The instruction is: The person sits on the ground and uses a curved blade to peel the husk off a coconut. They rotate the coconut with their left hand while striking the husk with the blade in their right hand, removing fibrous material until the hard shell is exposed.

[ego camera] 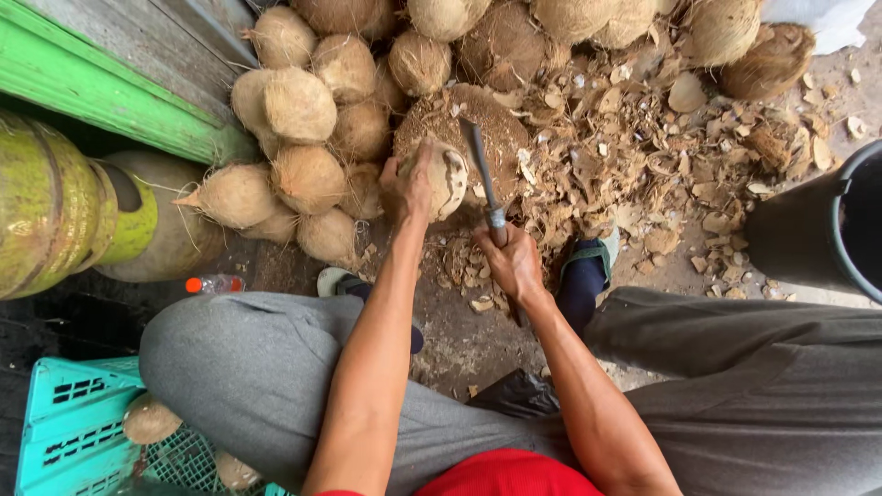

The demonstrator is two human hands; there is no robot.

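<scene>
1. The left hand (411,186) grips a partly husked coconut (442,176), steadying it on a rounded, fibre-covered chopping block (508,124) on the ground ahead of the seated person.
2. The right hand (512,262) is closed around the handle of a long-bladed knife (484,176), whose dark blade points up beside the coconut, just to its right.
3. Both forearms reach forward between knees in grey trousers (257,367).
4. Husk shavings (643,156) litter the ground to the right of the block.
5. A heap of unhusked brown coconuts (303,110) rises behind and to the left.
6. A black bucket (808,230) stands at right; a turquoise plastic crate (64,422) sits at lower left, a coconut inside it.
</scene>
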